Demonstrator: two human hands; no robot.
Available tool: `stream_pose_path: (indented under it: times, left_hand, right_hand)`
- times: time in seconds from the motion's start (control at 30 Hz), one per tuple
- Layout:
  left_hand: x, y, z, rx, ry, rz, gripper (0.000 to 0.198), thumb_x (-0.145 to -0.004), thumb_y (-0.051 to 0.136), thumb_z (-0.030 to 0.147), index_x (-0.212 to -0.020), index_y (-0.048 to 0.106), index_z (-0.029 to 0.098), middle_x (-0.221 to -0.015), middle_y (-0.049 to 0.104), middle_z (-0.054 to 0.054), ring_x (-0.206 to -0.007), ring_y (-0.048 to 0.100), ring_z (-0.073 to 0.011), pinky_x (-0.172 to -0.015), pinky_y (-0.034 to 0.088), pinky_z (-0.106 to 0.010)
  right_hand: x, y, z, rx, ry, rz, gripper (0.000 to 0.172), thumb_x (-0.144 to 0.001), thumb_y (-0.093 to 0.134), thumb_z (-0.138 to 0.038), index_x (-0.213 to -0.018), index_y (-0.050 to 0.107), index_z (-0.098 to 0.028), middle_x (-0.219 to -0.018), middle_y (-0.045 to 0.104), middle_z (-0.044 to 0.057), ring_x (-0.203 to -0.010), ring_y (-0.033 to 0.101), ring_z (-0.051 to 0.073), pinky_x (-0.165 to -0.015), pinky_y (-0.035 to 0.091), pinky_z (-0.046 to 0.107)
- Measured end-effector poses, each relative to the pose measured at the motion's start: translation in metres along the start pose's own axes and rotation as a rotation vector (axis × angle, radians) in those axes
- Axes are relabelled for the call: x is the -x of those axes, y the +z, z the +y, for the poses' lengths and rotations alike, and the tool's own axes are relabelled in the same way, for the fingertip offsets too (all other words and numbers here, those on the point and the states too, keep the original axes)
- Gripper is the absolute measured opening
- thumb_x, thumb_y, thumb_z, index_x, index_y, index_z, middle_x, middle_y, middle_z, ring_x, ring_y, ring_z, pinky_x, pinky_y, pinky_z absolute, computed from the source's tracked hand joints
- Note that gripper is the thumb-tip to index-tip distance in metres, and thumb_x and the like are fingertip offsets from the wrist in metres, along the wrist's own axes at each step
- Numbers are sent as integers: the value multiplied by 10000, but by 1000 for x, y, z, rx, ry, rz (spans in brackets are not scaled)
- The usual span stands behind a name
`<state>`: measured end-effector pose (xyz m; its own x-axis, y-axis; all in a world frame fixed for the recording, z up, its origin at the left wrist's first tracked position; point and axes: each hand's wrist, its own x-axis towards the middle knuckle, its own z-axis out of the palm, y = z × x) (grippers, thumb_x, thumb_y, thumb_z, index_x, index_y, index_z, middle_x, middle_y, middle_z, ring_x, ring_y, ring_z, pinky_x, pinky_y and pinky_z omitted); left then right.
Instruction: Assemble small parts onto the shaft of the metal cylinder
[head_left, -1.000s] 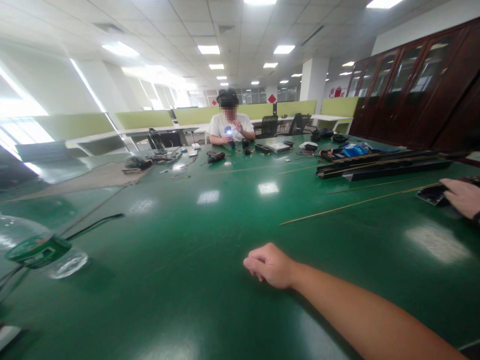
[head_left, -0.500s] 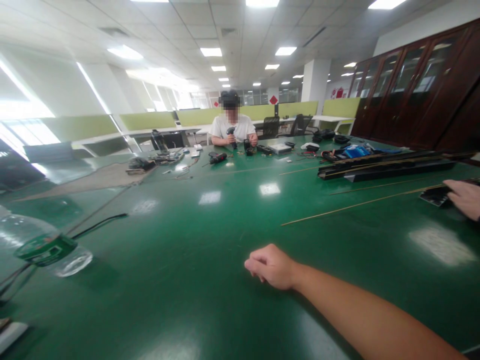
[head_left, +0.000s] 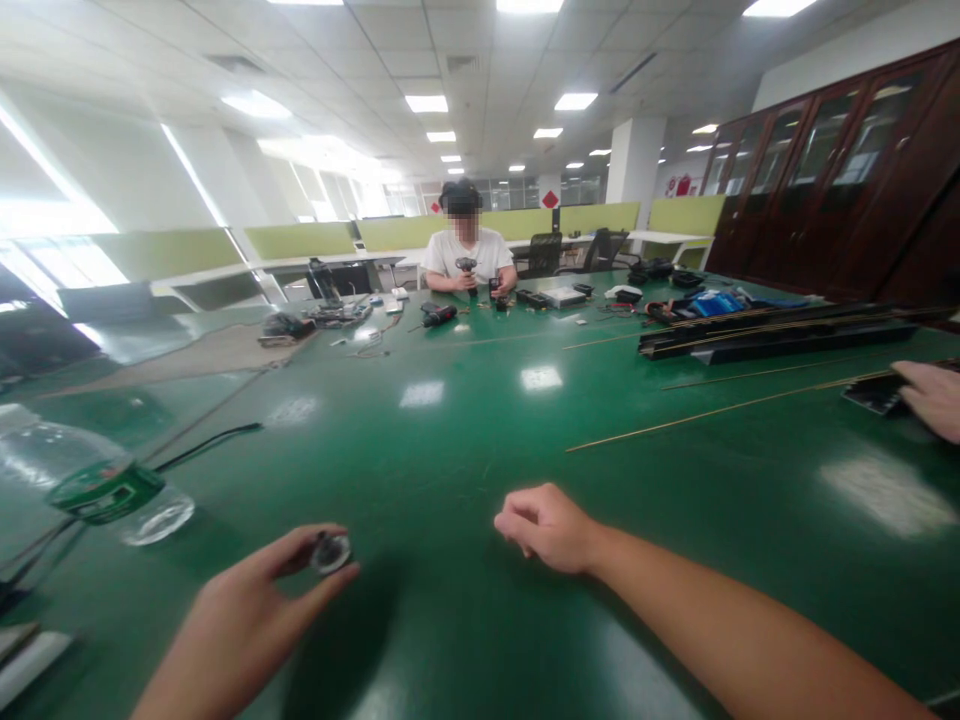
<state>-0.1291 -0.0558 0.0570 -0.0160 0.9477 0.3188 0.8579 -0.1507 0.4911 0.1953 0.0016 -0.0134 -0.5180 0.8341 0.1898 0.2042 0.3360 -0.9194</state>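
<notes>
My left hand (head_left: 259, 610) is above the near part of the green table (head_left: 442, 620), its thumb and fingers closed around a small round object (head_left: 331, 552). That object has a dark rim and a greyish, shiny face; its kind is not clear. To the right, my right hand (head_left: 544, 528) rests on the tabletop in a loose fist, and nothing shows in its fingers. A thin brass-coloured rod (head_left: 675, 418) lies beyond it.
At left are a clear bottle (head_left: 112, 490) with a green label and a black cable (head_left: 214, 440). Another person's hand (head_left: 930, 395) touches a black profile at right. Long black channels (head_left: 780, 335) lie behind. Across the table sits a person (head_left: 469, 255) holding a drill-like tool.
My left hand has come into view from the lower left with the small round object. My right hand has barely moved. The person opposite has turned the drill-like tool slightly.
</notes>
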Motion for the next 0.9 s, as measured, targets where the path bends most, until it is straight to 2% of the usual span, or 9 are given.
stream_pose_path:
  times: [0.1,0.17,0.23,0.3,0.37,0.47,0.77,0.9]
  left_hand:
    - [-31,48,50,113,159,-171,263,-740,752,410,-936,704,241,-886,733,2,-797,687,-203,-739,550,-291]
    - [-45,84,79,234,192,-208,199,-750,726,341,-896,698,209,-856,729,-21,-757,684,-199,-704,550,-292]
    - [-51,115,94,351,215,-185,222,-761,702,292,-963,702,200,-917,738,-38,-805,691,-200,-762,559,-312]
    - [-50,134,96,438,244,-189,255,-777,685,264,-1025,702,205,-996,741,-46,-886,694,-202,-837,559,-329]
    - [-46,142,89,501,264,-223,252,-796,679,257,-1043,702,215,-1064,735,-46,-960,689,-202,-896,551,-338]
    - [-42,139,81,569,251,-256,231,-820,675,262,-1046,695,218,-1116,724,-48,-1012,684,-203,-930,547,-340]
    - [-47,137,82,557,308,-199,167,-798,724,260,-954,703,206,-950,711,-32,-870,658,-187,-805,532,-293]
    - [-47,137,81,520,335,-172,258,-832,726,330,-1075,714,245,-978,702,-29,-888,642,-186,-820,513,-294]
  right_hand:
    - [-4,-1,7,1,41,185,193,-887,619,-363,-823,586,-184,-615,571,-40,-543,532,114,-538,385,220]
    - [-8,-2,13,21,94,320,132,-854,628,-276,-941,574,-193,-676,595,-39,-569,554,119,-548,396,222]
    - [-11,-3,18,24,123,381,165,-837,601,-210,-996,556,-200,-716,610,-34,-593,569,123,-562,410,226]
    - [-13,-2,22,35,114,383,158,-826,579,-175,-979,555,-203,-750,624,-23,-624,577,127,-581,423,229]
    - [-13,-2,24,65,91,364,128,-811,578,-157,-927,555,-206,-774,633,-14,-651,578,130,-598,428,230]
    - [-11,0,22,111,78,332,105,-793,582,-143,-863,541,-210,-755,625,-18,-652,565,130,-599,418,228]
    - [-8,-1,17,100,90,303,84,-805,597,-156,-873,579,-203,-731,618,-20,-629,545,126,-590,412,229]
    - [-10,-1,19,-4,90,320,116,-820,588,-165,-930,574,-200,-795,634,-6,-678,584,133,-633,454,243]
